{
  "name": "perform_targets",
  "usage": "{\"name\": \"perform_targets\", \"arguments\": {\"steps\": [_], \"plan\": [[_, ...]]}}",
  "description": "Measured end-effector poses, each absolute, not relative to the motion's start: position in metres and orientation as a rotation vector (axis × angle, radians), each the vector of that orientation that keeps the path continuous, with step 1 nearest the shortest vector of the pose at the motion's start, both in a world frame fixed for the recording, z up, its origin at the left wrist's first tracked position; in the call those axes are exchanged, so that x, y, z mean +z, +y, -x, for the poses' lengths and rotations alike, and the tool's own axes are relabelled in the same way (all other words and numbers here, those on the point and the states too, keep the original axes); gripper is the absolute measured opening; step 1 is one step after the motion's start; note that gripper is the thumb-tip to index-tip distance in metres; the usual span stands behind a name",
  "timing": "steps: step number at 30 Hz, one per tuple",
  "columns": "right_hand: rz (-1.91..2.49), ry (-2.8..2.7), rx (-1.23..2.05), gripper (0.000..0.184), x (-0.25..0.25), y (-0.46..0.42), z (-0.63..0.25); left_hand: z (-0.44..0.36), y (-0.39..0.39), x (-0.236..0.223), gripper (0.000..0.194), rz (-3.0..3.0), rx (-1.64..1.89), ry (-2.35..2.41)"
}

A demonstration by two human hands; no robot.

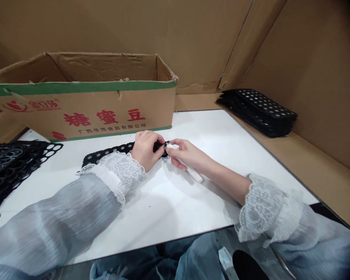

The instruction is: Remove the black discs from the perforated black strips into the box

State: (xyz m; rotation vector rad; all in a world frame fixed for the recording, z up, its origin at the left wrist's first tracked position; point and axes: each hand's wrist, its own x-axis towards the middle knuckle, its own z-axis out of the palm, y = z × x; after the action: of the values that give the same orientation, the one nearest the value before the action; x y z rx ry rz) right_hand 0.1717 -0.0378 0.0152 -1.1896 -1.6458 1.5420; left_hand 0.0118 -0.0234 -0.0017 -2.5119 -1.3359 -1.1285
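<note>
My left hand (146, 150) is closed on the right end of a black piece with pale round dots or holes (109, 153), which lies on the white tabletop (151, 210). Part of this dotted piece is hidden behind my left hand and lacy cuff. In my right hand (189, 153) is a slim white tool with a long handle (195, 175). Its front end meets the edge of the black piece between my fingertips. What kind of tool it is cannot be made out, since my fingers cover its tip.
A cardboard box (111, 99) with red lettering stands behind my left hand. Black sheets with ring-shaped holes (14, 163) are heaped at the left. A stack of black dotted pieces (259, 111) lies at the right, beyond the tabletop. Cardboard walls (198, 42) enclose the back and right.
</note>
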Motion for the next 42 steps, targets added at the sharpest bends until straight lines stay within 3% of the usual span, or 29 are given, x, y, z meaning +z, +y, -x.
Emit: {"name": "perform_targets", "arguments": {"steps": [3,16,23,35,42], "plan": [[1.099,-1.594,1.630,0.043,0.018,-0.038,-0.171,-0.010,-0.023,-0.004,0.003,2.485,-1.104,-1.241],[1.112,-1.507,1.632,0.018,0.008,-0.036,-0.164,-0.012,-0.026,-0.011,0.007,2.481,-1.081,-1.206],[1.115,-1.432,1.476,0.029,-0.001,-0.034,-0.161,-0.017,-0.028,-0.010,0.006,2.471,-1.072,-1.360],[1.180,-1.166,1.356,0.025,0.002,-0.033,-0.145,-0.022,-0.027,-0.003,0.005,2.474,-1.186,-1.658],[1.026,-1.385,1.419,0.026,0.001,-0.031,-0.154,-0.019,-0.026,-0.004,0.011,2.529,-1.174,-1.682]]}}
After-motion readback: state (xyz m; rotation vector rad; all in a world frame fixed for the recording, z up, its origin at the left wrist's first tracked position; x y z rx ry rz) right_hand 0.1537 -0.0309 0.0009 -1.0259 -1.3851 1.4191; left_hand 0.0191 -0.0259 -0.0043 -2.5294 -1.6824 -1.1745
